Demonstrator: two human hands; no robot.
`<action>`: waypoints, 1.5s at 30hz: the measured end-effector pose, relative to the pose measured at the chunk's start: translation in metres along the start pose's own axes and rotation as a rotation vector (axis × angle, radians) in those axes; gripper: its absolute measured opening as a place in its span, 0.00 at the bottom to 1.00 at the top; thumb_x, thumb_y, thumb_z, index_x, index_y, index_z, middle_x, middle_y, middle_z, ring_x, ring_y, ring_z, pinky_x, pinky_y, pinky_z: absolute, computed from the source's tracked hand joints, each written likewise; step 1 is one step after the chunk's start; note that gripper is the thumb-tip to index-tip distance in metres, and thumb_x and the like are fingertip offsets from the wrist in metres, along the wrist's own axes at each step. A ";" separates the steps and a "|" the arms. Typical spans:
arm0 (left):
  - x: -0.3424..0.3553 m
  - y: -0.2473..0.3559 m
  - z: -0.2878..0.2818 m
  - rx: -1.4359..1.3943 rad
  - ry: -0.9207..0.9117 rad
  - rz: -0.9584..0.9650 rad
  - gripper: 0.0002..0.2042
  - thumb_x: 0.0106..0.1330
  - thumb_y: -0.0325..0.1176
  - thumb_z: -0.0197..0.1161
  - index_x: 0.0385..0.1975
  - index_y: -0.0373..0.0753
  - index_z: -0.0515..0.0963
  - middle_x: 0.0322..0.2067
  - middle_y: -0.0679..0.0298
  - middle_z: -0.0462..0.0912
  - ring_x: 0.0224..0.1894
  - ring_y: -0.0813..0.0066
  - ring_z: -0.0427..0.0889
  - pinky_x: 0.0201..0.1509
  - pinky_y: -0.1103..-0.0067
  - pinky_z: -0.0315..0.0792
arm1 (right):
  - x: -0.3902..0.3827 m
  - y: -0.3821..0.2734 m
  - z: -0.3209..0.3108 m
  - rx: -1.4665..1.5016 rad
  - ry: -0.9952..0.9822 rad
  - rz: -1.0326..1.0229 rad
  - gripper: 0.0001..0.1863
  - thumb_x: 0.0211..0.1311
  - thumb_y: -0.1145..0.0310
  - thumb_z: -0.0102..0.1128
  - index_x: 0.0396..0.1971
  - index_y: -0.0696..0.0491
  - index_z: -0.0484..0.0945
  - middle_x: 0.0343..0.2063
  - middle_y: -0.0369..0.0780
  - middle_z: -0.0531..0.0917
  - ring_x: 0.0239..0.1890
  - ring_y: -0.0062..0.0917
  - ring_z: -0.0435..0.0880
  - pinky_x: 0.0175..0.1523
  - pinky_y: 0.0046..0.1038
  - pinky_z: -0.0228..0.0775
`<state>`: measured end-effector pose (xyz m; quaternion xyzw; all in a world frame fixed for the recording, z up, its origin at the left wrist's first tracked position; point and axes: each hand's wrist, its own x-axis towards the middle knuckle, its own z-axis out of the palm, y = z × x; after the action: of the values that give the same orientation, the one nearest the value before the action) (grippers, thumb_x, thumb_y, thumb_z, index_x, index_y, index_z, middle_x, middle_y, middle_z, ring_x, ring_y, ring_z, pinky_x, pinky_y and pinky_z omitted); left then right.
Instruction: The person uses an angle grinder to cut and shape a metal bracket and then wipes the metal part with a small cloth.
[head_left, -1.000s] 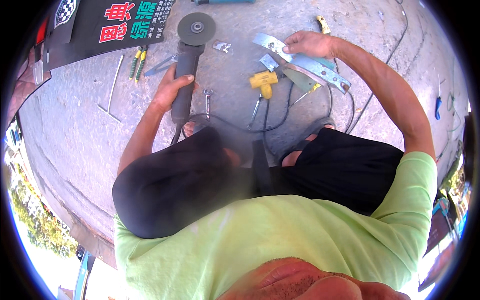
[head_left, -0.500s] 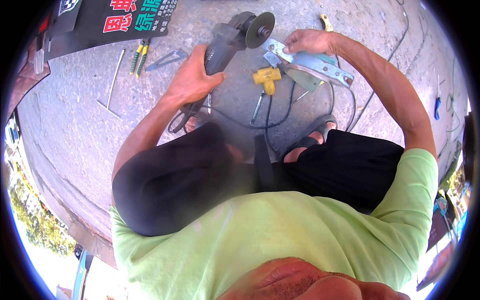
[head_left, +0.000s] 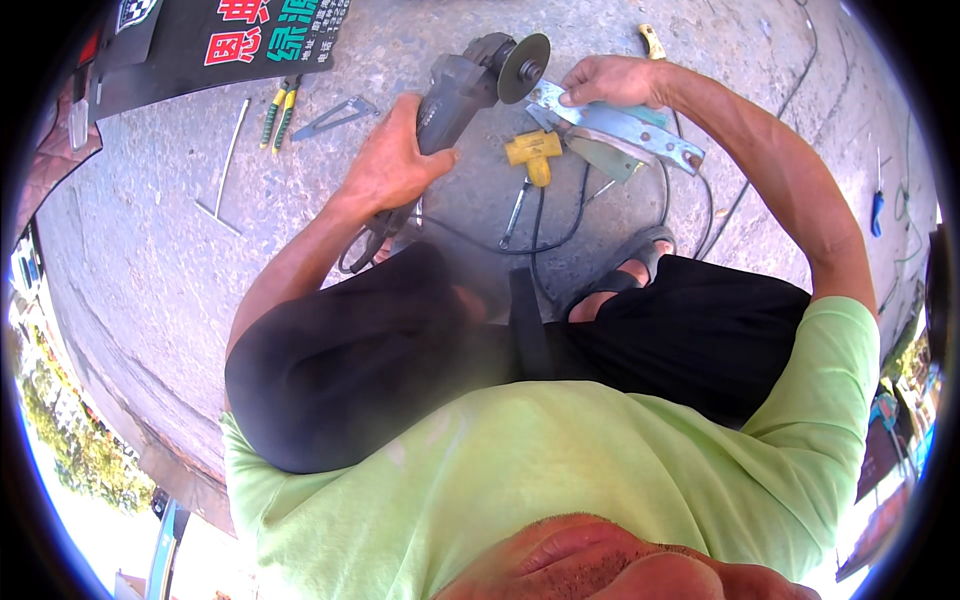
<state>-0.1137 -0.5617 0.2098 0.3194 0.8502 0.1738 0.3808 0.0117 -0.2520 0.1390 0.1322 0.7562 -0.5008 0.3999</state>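
Observation:
My left hand (head_left: 392, 165) is wrapped round the dark body of an angle grinder (head_left: 450, 100), which tilts up and to the right. Its thin cutting disc (head_left: 523, 70) stands close to the left end of a metal bracket; whether they touch I cannot tell. That bluish metal bracket (head_left: 625, 128), a bent strip with holes, is pinched at its left part by my right hand (head_left: 612, 80). Under the bracket a flat greenish-grey piece (head_left: 603, 160) shows in part. Just below, a yellow power socket (head_left: 534, 154) lies on the ground with a black cable.
Green-and-yellow pliers (head_left: 280, 113), a T-handled rod (head_left: 226, 165) and a flat triangular metal piece (head_left: 335, 117) lie at left. A wrench (head_left: 515, 215) lies near my feet. Cables cross the concrete. A yellow handle (head_left: 652, 42) and a blue screwdriver (head_left: 877, 213) lie farther right. A black printed mud flap (head_left: 200, 75) hangs upper left.
The grinder has shifted slightly right and down, its disc nearer the bracket. My right hand and the bracket have moved slightly left.

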 end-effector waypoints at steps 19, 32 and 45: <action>-0.002 0.000 0.003 0.007 -0.033 -0.040 0.41 0.57 0.45 0.72 0.65 0.25 0.62 0.51 0.36 0.80 0.55 0.42 0.82 0.61 0.60 0.74 | -0.007 -0.009 0.002 0.007 0.004 0.024 0.20 0.75 0.59 0.55 0.53 0.59 0.82 0.40 0.41 0.87 0.40 0.26 0.84 0.50 0.34 0.76; -0.001 0.000 0.005 0.021 -0.039 -0.043 0.41 0.58 0.45 0.72 0.64 0.25 0.62 0.50 0.36 0.80 0.55 0.41 0.81 0.61 0.59 0.73 | -0.005 -0.005 0.006 0.031 0.025 0.023 0.20 0.75 0.59 0.55 0.53 0.60 0.83 0.39 0.41 0.87 0.39 0.25 0.84 0.49 0.33 0.77; 0.000 -0.001 0.007 0.019 -0.048 -0.042 0.39 0.58 0.46 0.72 0.63 0.26 0.63 0.50 0.36 0.80 0.55 0.40 0.82 0.60 0.58 0.74 | -0.007 -0.006 0.007 0.023 0.039 0.024 0.18 0.76 0.59 0.55 0.49 0.59 0.84 0.35 0.38 0.87 0.34 0.21 0.83 0.44 0.32 0.76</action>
<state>-0.1093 -0.5624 0.2049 0.3090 0.8490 0.1497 0.4016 0.0155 -0.2592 0.1466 0.1556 0.7564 -0.5021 0.3893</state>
